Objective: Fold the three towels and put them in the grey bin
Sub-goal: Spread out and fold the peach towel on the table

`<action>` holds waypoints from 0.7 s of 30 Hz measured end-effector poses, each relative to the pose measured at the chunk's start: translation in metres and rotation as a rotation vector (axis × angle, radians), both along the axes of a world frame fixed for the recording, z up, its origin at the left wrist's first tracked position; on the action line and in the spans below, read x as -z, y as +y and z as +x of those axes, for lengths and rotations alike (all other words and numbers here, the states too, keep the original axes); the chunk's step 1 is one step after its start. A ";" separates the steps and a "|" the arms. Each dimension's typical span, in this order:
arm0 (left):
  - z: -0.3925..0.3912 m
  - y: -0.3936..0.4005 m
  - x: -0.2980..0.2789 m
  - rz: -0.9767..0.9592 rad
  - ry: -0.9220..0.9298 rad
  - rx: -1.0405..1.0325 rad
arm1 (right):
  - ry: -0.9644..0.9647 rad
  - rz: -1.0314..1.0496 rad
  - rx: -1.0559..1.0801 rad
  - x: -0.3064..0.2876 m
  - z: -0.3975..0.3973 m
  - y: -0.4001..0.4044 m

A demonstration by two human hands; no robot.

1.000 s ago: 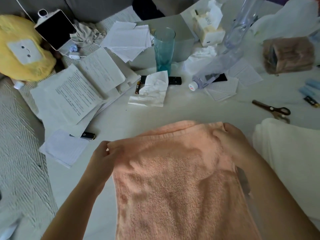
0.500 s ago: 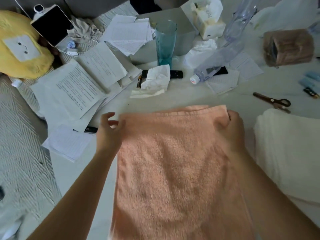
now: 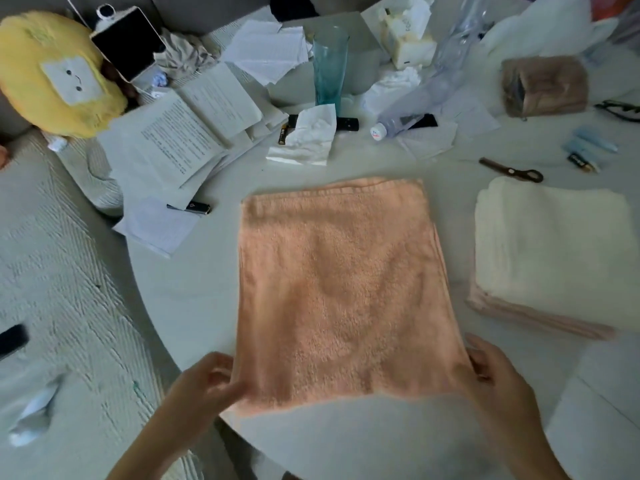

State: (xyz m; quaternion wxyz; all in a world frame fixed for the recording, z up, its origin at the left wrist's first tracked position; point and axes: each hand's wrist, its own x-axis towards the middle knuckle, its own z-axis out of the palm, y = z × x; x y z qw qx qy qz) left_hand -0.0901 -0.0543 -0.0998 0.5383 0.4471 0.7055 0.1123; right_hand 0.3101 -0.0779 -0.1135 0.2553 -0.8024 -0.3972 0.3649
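Item one: the peach towel (image 3: pixel 343 289), which lies flat on the white table (image 3: pixel 194 299), folded to a long rectangle, its near edge at the table's rim.

Our left hand (image 3: pixel 207 382) pinches the towel's near left corner, fingers curled over the edge. Our right hand (image 3: pixel 491 372) holds the near right corner, thumb on top, fingers tucked beneath the cloth. Between the two grips the near edge runs slightly blurred; we cannot tell how many layers are caught.

Item two: a cream towel (image 3: pixel 550 251), folded, to the right of the right hand's grip and further away, apart from the peach one. A pink layer (image 3: pixel 533 318) shows under its near edge; whether that is a separate towel we cannot tell.

Beyond the grips, past the towel's far edge:
- a crumpled tissue (image 3: pixel 308 136);
- a tall teal glass (image 3: pixel 329 64), upright, just behind the tissue;
- a clear plastic bottle (image 3: pixel 412 109) lying on its side;
- scissors (image 3: pixel 512 169), near the cream towel's far corner.

Beyond and left of the left hand's grip:
- loose printed papers (image 3: pixel 180 136), in overlapping heaps;
- a yellow plush toy (image 3: pixel 45 81), off the table's left side.
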 end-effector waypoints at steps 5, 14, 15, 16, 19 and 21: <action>0.016 -0.032 0.008 0.201 -0.121 -0.366 | -0.064 0.037 -0.087 0.005 0.013 -0.019; 0.013 -0.048 0.008 0.295 -0.192 -0.542 | 0.259 0.072 0.154 -0.004 0.041 -0.032; 0.014 -0.055 0.013 0.302 -0.181 -0.579 | 0.279 0.039 0.174 0.000 0.043 -0.038; 0.015 -0.064 0.019 0.289 -0.171 -0.620 | 0.281 0.006 0.184 0.005 0.043 -0.046; 0.021 -0.097 0.040 0.129 -0.217 -0.690 | 0.267 -0.105 0.149 0.016 0.044 -0.070; 0.023 -0.110 0.046 0.035 -0.211 -0.629 | 0.245 -0.122 0.126 0.013 0.048 -0.072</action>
